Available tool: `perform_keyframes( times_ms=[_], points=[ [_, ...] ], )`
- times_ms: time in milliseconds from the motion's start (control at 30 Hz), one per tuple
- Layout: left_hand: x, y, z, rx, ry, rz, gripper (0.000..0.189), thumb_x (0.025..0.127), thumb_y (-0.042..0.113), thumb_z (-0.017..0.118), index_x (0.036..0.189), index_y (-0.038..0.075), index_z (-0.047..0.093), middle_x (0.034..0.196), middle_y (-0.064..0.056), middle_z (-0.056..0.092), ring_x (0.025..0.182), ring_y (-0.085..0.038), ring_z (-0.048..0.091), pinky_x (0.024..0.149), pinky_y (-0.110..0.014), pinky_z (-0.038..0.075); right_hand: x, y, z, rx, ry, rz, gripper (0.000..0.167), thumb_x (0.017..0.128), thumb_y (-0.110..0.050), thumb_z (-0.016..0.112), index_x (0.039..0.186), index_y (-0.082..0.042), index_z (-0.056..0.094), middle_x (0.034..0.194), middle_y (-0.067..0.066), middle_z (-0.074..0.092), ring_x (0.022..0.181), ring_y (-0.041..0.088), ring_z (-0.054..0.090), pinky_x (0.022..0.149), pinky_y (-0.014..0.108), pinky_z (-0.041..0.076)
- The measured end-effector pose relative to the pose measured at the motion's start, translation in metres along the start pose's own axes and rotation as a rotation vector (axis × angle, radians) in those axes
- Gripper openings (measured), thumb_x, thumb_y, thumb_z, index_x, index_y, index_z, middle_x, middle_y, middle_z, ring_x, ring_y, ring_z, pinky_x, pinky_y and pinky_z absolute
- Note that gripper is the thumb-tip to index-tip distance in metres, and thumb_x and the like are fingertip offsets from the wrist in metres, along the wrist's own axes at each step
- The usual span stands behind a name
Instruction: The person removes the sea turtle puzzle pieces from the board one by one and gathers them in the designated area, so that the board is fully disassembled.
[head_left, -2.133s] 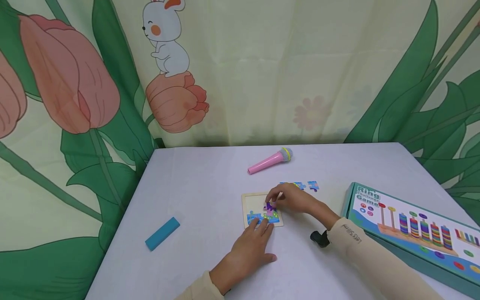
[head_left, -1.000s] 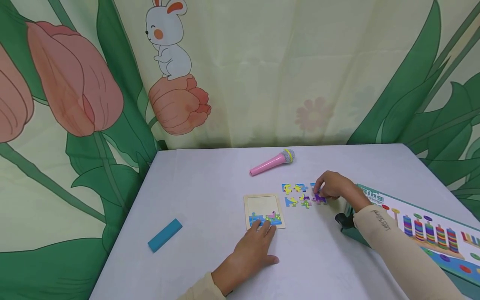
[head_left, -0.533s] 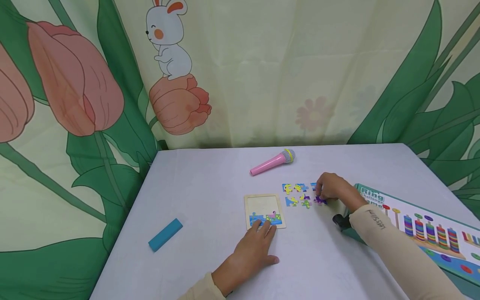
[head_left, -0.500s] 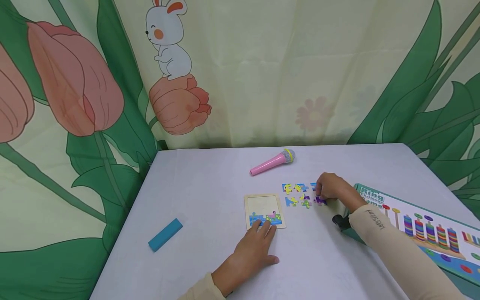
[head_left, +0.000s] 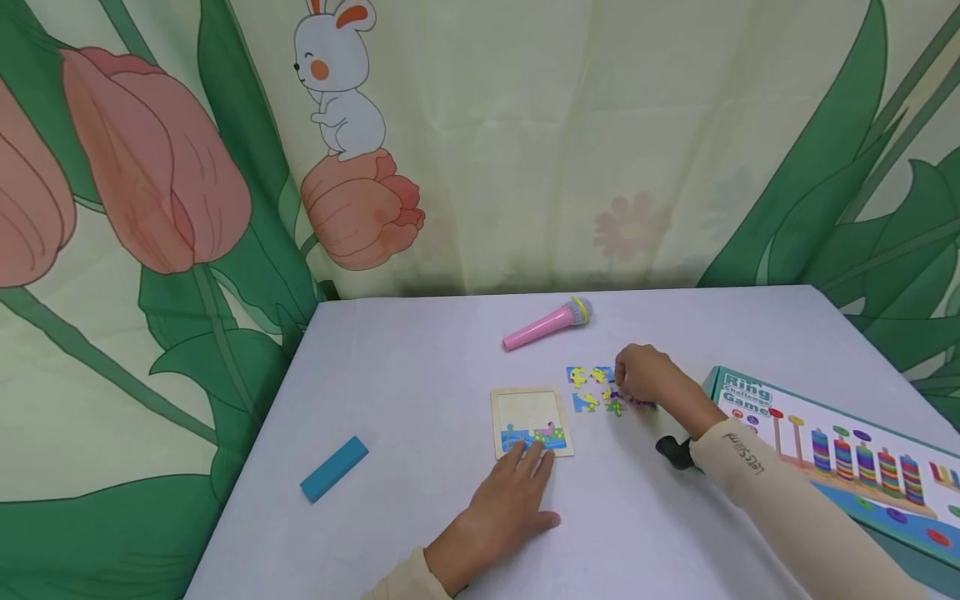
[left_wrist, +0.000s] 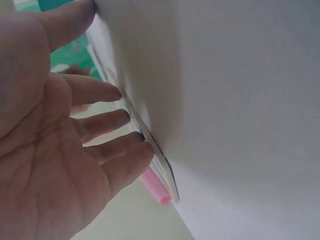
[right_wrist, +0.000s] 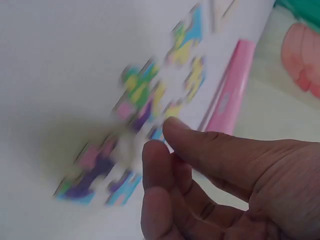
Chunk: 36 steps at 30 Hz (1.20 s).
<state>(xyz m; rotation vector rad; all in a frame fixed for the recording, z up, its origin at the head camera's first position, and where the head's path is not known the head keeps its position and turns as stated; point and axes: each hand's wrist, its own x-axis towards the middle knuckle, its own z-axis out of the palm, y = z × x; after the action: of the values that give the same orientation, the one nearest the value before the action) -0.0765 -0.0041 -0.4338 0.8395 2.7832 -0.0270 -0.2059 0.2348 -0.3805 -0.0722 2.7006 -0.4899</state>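
A small wooden puzzle tray [head_left: 530, 389] lies mid-table, with a few blue, green and pink pieces fitted along its near edge. My left hand [head_left: 508, 498] lies with extended fingers against that near edge; the left wrist view shows the fingertips touching the tray's side. Loose jigsaw pieces [head_left: 585, 402] lie to the right of the tray. Over the right end of them hovers my right hand [head_left: 647, 372], its fingers loosely curled. From the right wrist, no piece shows between thumb and fingertips. A purple-and-pink piece [right_wrist: 92, 172] lies below that hand.
A pink toy microphone [head_left: 546, 325] lies behind the tray. On the right sits a large ring game box [head_left: 847, 467], close to my right forearm. A blue block [head_left: 334, 469] lies at the left. A patterned curtain hangs behind the table.
My right hand went from the tray to the loose pieces, and a purple-pink piece it held now lies there. Since then it has shifted slightly left. The left hand stays at the tray.
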Motion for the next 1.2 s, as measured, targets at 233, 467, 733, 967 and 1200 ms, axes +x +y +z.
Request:
perform_keyframes(
  times_ms=[233, 467, 733, 967, 1200],
  points=[
    [-0.003, -0.020, -0.008, -0.115, -0.011, 0.033, 0.087, 0.095, 0.058, 0.065, 0.160, 0.009, 0.034, 0.165, -0.009, 0.031, 0.151, -0.027, 0.030, 0.121, -0.035, 0.027, -0.007, -0.032, 0.021, 0.073, 0.015, -0.153, 0.002, 0.093, -0.002, 0.072, 0.093, -0.002, 0.070, 0.080, 0.007, 0.062, 0.066, 0.017, 0.057, 0.057, 0.027, 0.048],
    [0.021, -0.069, -0.019, -0.248, 0.053, -0.060, 0.092, 0.094, 0.046, 0.072, 0.161, 0.001, 0.026, 0.167, -0.013, 0.026, 0.154, -0.030, 0.023, 0.123, -0.044, 0.024, -0.009, -0.053, 0.046, 0.100, 0.015, -0.318, 0.007, 0.092, 0.000, 0.073, 0.096, -0.004, 0.077, 0.080, 0.001, 0.064, 0.072, 0.015, 0.056, 0.065, 0.028, 0.051],
    [0.034, -0.085, -0.014, -0.316, -0.021, -0.045, 0.088, 0.095, 0.040, 0.073, 0.161, 0.003, 0.028, 0.168, -0.009, 0.025, 0.155, -0.026, 0.020, 0.123, -0.050, 0.022, -0.009, -0.081, 0.073, 0.109, 0.015, -0.410, 0.024, 0.086, -0.006, 0.083, 0.110, -0.008, 0.080, 0.082, -0.005, 0.065, 0.078, 0.015, 0.055, 0.073, 0.030, 0.050],
    [0.033, -0.084, -0.013, -0.278, -0.001, -0.071, 0.087, 0.093, 0.038, 0.075, 0.159, 0.002, 0.032, 0.166, -0.010, 0.031, 0.152, -0.026, 0.028, 0.119, -0.051, 0.030, -0.010, -0.090, 0.084, 0.103, 0.025, -0.409, 0.028, 0.082, -0.005, 0.086, 0.109, -0.010, 0.079, 0.084, -0.003, 0.065, 0.080, 0.015, 0.055, 0.077, 0.031, 0.051],
    [0.032, -0.086, -0.013, -0.281, -0.007, -0.081, 0.087, 0.092, 0.038, 0.076, 0.159, 0.001, 0.033, 0.166, -0.010, 0.030, 0.152, -0.025, 0.028, 0.119, -0.051, 0.030, -0.008, -0.092, 0.088, 0.130, 0.026, -0.415, 0.026, 0.082, -0.001, 0.085, 0.105, -0.009, 0.076, 0.087, -0.003, 0.065, 0.083, 0.016, 0.057, 0.082, 0.034, 0.051]
  ],
)
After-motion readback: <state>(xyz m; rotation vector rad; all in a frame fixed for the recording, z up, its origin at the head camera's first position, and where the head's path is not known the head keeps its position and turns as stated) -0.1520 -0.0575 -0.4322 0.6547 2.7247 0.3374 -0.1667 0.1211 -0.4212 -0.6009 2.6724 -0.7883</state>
